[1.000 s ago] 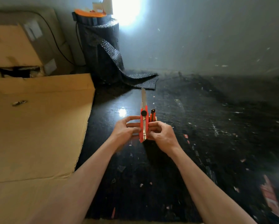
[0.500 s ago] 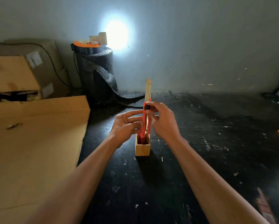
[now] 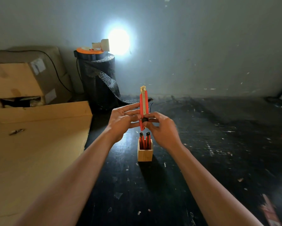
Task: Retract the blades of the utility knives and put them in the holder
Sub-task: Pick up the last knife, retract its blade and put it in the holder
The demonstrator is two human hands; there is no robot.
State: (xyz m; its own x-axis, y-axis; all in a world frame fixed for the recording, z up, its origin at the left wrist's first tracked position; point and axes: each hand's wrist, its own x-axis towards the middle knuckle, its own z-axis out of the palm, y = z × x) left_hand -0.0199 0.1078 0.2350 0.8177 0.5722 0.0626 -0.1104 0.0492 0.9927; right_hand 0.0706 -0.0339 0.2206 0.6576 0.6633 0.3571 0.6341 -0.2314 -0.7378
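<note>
Centre frame: left hand (image 3: 122, 121) & right hand (image 3: 159, 128) pinch orange utility knife (image 3: 143, 108) upright above wooden holder (image 3: 145, 152); blade tip exposed, fingers w/ loose grip could slip.

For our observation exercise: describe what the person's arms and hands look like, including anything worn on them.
Both forearms are bare, with no sleeves showing anywhere in frame. The left hand and right hand wear no gloves. No watch, bracelet or ring is visible, and no markings show.

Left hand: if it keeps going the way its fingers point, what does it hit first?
The left hand points right across the view, fingertips already at the red utility knife held upright. Beyond that lie the right hand's fingers. Depth is hard to judge from one view.
</note>
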